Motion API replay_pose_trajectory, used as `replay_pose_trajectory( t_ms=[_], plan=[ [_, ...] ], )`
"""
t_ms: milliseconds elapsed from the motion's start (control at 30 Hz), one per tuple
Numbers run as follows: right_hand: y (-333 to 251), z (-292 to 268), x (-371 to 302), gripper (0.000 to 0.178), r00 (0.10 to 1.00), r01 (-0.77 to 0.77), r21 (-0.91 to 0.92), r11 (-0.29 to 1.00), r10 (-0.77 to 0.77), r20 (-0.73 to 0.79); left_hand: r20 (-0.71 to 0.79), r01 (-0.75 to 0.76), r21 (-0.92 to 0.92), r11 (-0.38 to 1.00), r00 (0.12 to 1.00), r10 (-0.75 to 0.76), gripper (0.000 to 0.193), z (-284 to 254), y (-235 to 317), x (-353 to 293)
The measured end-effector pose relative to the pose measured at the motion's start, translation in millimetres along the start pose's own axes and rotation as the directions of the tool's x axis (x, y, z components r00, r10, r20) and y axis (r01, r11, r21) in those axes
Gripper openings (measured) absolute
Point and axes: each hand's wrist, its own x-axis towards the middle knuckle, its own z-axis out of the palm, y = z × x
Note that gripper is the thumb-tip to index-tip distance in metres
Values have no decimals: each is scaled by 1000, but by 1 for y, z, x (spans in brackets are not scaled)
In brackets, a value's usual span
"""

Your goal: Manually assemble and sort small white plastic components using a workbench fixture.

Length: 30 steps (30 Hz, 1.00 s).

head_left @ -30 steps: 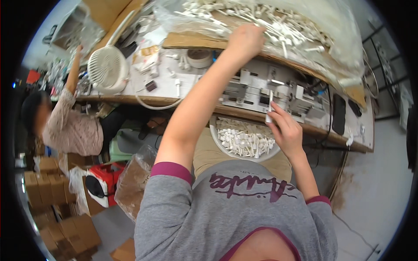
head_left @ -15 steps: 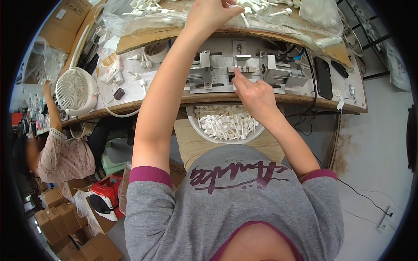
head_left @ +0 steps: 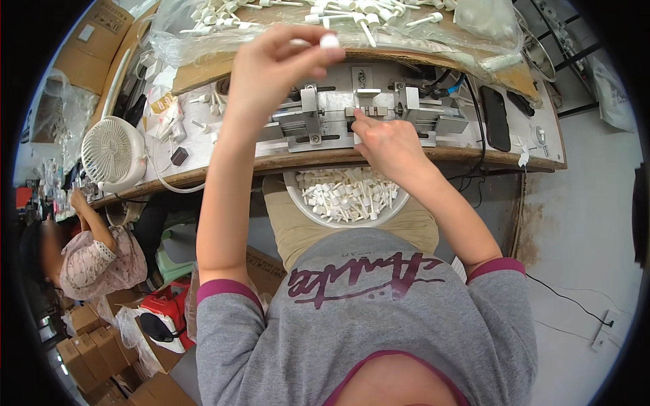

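Raised near the front of the cardboard, my left hand (head_left: pixel 274 68) pinches a white capped stick (head_left: pixel 330 41) between thumb and fingers; its round cap shows, while its stem cannot be made out. My right hand (head_left: pixel 393 145) is closed at the metal clamping jig (head_left: pixel 310 111), its index finger touching the small slotted block (head_left: pixel 369 111) in the middle. Below that finger a bit of another white piece (head_left: pixel 357 138) shows, mostly hidden by the hand. More white capped sticks (head_left: pixel 365 17) lie heaped on plastic film over the cardboard.
A white bowl (head_left: pixel 292 193) full of white capped sticks rests on my lap under the bench edge. Left on the bench stands a white fan (head_left: pixel 113 154); to the right lie a black phone (head_left: pixel 495 118) and cables. A co-worker (head_left: pixel 101 260) sits at far left.
My left hand has come back from the heap toward me and left, now with a white capped stick in its fingers. My right hand stays at the jig. The view has shifted slightly.
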Motion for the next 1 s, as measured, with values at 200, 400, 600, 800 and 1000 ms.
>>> replay_pose_trajectory(
  t_ms=[200, 400, 600, 800, 1000],
  plan=[
    [39, -60, 55, 22, 931, -32, 376, 926, 164, -326, 121, -276, 457, 845, 961, 248, 26, 26, -31, -76],
    [76, -70, 139, 31, 911, -387, -49, 921, 374, -172, 219, -390, 677, 624, 916, 335, 23, 64, -78, -99],
    [101, -63, 133, 35, 954, -209, 236, 949, 251, -163, 276, -372, 742, 558, 928, 251, 24, 74, -88, -86],
    [63, -85, 80, 27, 877, -124, 635, 762, 384, -289, 327, -368, 759, 537, 929, 175, 26, 73, -85, -77],
    [32, -63, 23, 28, 861, 106, 670, 735, 269, -431, 344, -370, 704, 606, 924, 165, 32, 60, -71, -73]
  ],
)
